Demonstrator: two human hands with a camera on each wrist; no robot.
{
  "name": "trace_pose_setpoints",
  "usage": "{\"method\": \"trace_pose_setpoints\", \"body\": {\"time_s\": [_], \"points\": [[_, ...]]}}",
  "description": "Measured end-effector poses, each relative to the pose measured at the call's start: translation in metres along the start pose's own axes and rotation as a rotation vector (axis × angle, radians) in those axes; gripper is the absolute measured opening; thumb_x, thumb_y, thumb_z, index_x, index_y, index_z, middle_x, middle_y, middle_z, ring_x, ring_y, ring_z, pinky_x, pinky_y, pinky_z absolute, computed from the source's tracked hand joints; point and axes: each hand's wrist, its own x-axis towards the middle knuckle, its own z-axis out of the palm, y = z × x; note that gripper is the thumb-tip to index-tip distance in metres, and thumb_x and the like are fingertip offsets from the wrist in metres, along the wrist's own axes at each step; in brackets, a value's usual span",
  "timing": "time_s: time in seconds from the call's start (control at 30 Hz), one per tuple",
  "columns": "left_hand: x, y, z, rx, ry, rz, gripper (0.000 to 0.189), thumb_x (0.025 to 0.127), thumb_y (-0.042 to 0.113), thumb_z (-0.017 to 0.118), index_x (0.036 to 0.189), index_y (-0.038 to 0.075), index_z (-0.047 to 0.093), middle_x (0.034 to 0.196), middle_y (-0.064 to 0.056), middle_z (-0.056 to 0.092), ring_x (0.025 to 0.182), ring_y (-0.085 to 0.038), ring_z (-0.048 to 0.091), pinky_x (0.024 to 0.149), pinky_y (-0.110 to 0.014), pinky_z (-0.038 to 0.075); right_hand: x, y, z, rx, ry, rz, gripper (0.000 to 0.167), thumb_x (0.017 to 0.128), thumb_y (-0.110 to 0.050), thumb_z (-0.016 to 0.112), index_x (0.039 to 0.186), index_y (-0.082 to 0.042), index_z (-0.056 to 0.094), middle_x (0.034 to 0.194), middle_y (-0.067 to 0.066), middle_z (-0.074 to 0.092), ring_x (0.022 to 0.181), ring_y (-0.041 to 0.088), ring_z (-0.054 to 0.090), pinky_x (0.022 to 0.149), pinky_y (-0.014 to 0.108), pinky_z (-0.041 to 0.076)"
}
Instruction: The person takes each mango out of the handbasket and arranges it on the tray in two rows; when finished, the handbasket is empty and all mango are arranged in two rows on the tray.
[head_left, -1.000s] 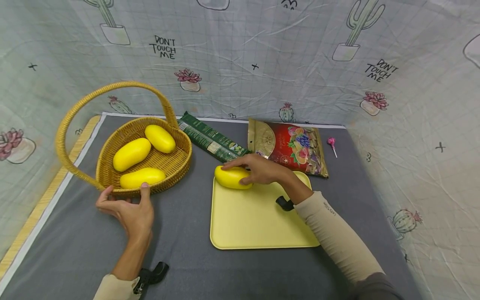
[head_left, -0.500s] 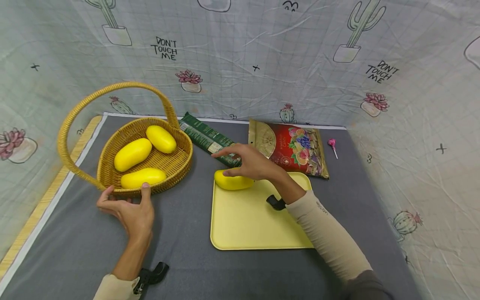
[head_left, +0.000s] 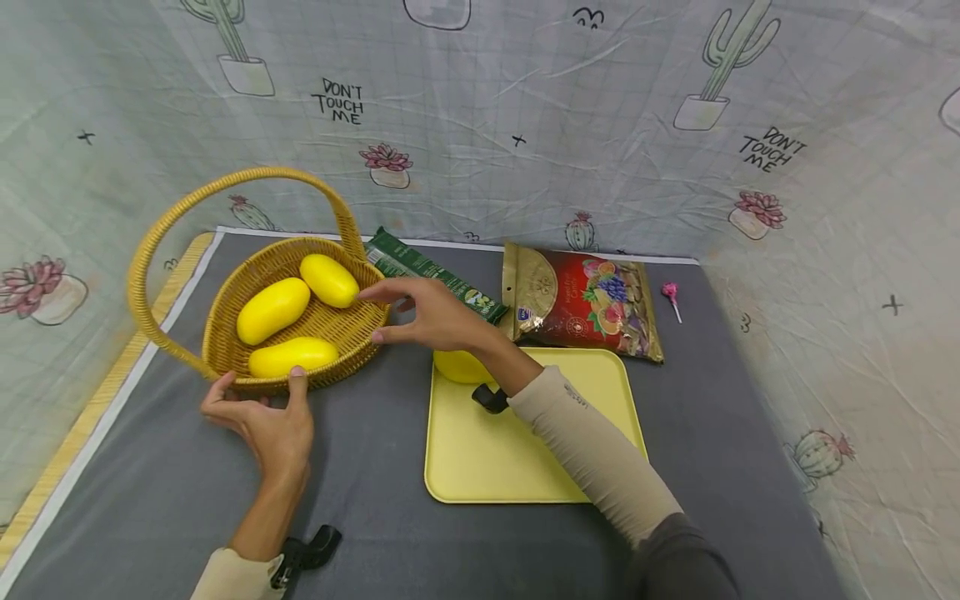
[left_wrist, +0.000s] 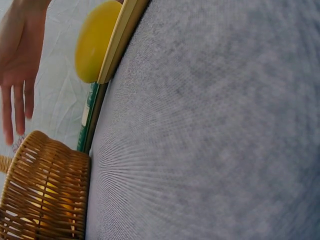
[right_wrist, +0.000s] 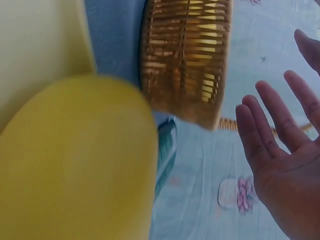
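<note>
My left hand grips the near rim of the basket, where three yellow fruits lie. My right hand holds nothing, its thumb and fingers apart near the basket's right edge. A fourth fruit, partly hidden behind my right arm, rests at the far left corner of the tray.

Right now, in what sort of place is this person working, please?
Probably an indoor tabletop set arranged for recording. A cactus-print sheet hangs behind the grey-covered table and along its sides, and a black device sits at the person's left wrist.
</note>
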Motion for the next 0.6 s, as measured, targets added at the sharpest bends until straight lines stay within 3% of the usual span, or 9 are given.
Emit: {"method": "trace_pose_setpoints", "body": {"time_s": [0.07, 0.27, 0.43, 0.6], "points": [[0.0, -0.001, 0.0, 0.003, -0.002, 0.001, 0.071, 0.097, 0.025, 0.076, 0.145, 0.01, 0.026, 0.147, 0.0, 0.016, 0.145, -0.015, 0.024, 0.115, -0.044, 0.028, 0.01, -0.001, 0.006, 0.017, -0.019, -0.002, 0.056, 0.094, -0.027, 0.083, 0.145, -0.015, 0.065, 0.144, 0.001, 0.066, 0.13, 0.012, 0.061, 0.109, 0.04, 0.052], [0.001, -0.003, 0.0, 0.005, -0.004, 0.008, 0.072, 0.096, 0.025, 0.077, 0.145, 0.01, 0.026, 0.15, -0.002, 0.017, 0.147, -0.015, 0.024, 0.117, -0.045, 0.028, 0.036, -0.006, 0.024, 0.012, -0.085, -0.015, 0.055, 0.095, -0.029, 0.083, 0.146, -0.017, 0.065, 0.142, 0.0, 0.068, 0.127, 0.008, 0.062, 0.105, 0.025, 0.051], [0.001, -0.003, -0.001, 0.012, -0.012, 0.005, 0.073, 0.096, 0.026, 0.077, 0.146, 0.012, 0.025, 0.151, -0.003, 0.015, 0.148, -0.016, 0.023, 0.119, -0.047, 0.028, 0.055, -0.009, 0.036, -0.001, -0.143, -0.038, 0.055, 0.096, -0.029, 0.081, 0.146, -0.014, 0.064, 0.145, 0.002, 0.067, 0.133, 0.014, 0.063, 0.108, 0.027, 0.05], [0.001, -0.003, -0.002, 0.013, -0.017, -0.001, 0.072, 0.097, 0.027, 0.076, 0.145, 0.013, 0.025, 0.151, -0.003, 0.015, 0.148, -0.016, 0.024, 0.119, -0.046, 0.028, 0.072, -0.011, 0.048, -0.003, -0.226, -0.011, 0.055, 0.097, -0.025, 0.08, 0.147, -0.01, 0.062, 0.149, 0.005, 0.064, 0.141, 0.021, 0.059, 0.114, 0.032, 0.048]]}}
